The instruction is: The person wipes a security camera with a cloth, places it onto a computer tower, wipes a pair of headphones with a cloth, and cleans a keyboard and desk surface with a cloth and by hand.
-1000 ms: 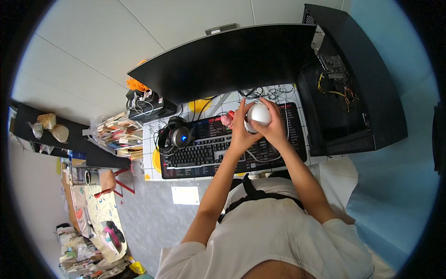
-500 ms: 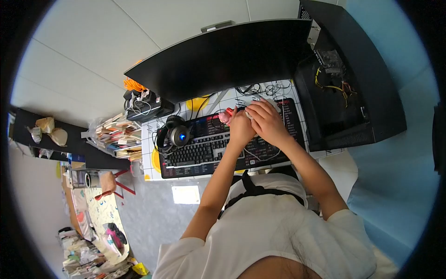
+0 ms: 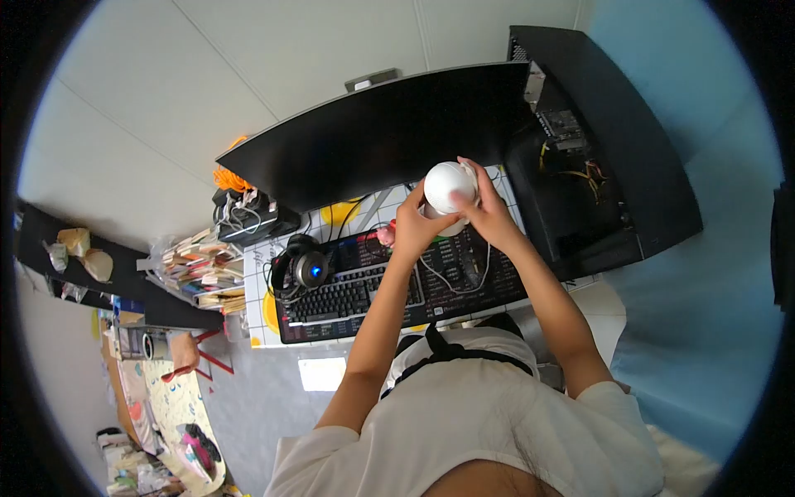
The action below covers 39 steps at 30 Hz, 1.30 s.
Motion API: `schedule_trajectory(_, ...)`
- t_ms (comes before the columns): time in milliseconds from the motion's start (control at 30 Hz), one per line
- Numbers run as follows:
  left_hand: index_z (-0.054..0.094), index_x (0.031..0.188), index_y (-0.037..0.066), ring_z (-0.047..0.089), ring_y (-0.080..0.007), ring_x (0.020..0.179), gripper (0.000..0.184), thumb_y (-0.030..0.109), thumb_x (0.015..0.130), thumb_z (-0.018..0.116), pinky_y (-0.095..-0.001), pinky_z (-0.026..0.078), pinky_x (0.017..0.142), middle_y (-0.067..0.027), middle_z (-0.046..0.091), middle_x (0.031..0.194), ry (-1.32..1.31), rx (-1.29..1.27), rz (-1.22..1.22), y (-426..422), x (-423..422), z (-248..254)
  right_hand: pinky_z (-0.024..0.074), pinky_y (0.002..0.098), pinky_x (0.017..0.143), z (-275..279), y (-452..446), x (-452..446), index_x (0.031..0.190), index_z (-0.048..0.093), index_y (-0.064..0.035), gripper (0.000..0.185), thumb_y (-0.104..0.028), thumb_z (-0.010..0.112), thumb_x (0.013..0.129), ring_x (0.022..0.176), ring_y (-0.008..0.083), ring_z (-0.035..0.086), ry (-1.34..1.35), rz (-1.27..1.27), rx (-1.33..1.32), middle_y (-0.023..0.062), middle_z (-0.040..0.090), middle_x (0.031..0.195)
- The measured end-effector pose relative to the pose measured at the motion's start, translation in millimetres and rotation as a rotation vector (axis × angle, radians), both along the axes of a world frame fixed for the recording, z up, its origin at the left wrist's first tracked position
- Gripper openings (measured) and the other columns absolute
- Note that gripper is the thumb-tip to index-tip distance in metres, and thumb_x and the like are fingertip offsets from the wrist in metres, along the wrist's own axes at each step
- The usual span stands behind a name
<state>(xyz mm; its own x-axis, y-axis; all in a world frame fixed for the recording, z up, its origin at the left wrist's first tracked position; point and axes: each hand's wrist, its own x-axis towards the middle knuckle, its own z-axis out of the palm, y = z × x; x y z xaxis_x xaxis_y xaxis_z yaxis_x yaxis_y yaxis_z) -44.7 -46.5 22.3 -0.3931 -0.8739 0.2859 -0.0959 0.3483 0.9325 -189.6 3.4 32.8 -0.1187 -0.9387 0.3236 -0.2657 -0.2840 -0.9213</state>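
Between hands (image 3: pixel 416 219) (image 3: pixel 490 214), white dome (image 3: pixel 447 182) visible again

The table (image 3: pixel 258 331) has a white checked cloth (image 3: pixel 255 263) with yellow shapes (image 3: pixel 270 312). On it lie a black mat (image 3: pixel 502 286) and dark cables (image 3: pixel 354 210); the open computer case (image 3: pixel 633 124) stands at right.

Head view (the only one), looking steeply down and forward, arms' reach away.

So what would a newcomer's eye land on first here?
Probably the white rounded object, held between the left hand and right hand in front of the wide dark monitor. Next, the headset with its blue light by the keyboard, and the open black computer case at the right.
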Motion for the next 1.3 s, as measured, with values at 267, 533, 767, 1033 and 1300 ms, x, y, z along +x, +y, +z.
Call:
schedule_trajectory(267,0.049,0.118,-0.001,0.055,-0.0209,0.099,0.064,0.015,0.062,0.074,-0.0318,0.042,0.086,-0.0133,0.057,0.108,0.124,-0.099,-0.064,-21,-52,43,0.0449,0.0439,0.084,63,-7,-29,0.128,0.032,-0.0062,0.082,-0.032,0.076,0.063,0.109,0.0355,0.047,0.271,-0.289,-0.179,0.0206,0.040,0.124)
schedule_trajectory(533,0.032,0.134,0.007,0.044,-0.0217,0.114,0.078,0.011,0.067,0.070,-0.0370,0.029,0.100,-0.0108,0.049,0.121,0.064,-0.125,-0.637,-60,-56,107,0.0438,0.0362,0.086,77,1,-59,0.125,0.033,-0.0037,0.075,-0.019,0.076,0.066,0.107,0.0258,0.049,-0.028,-0.432,-0.242,0.0159,0.044,0.120)
schedule_trajectory(767,0.054,0.116,0.006,0.056,-0.0276,0.095,0.047,0.035,0.079,0.061,-0.0362,0.043,0.085,-0.0143,0.061,0.099,-0.578,-0.853,-0.706,-119,-95,195,0.0472,0.0376,0.080,82,-21,-67,0.124,0.032,-0.0019,0.079,-0.023,0.077,0.063,0.097,0.0272,0.055,-0.107,-0.458,-0.245,0.0202,0.049,0.111)
schedule_trajectory(1033,0.039,0.130,0.005,0.051,-0.0220,0.107,0.064,0.014,0.073,0.068,-0.0376,0.036,0.097,-0.0122,0.056,0.112,-0.162,-0.374,-0.802,-95,-94,189,0.0474,0.0396,0.080,143,-5,-66,0.122,0.035,-0.0010,0.075,-0.025,0.076,0.063,0.098,0.0294,0.055,0.001,-0.559,-0.393,0.0210,0.050,0.111)
schedule_trajectory(1300,0.045,0.120,0.002,0.056,-0.0171,0.097,0.061,0.000,0.065,0.071,-0.0315,0.043,0.088,-0.0084,0.060,0.106,0.135,0.097,-0.882,-80,-138,192,0.0430,0.0424,0.088,196,-3,-111,0.124,0.032,0.0048,0.084,-0.033,0.074,0.062,0.106,0.0372,0.050,0.395,-0.564,-0.143,0.0277,0.043,0.118)
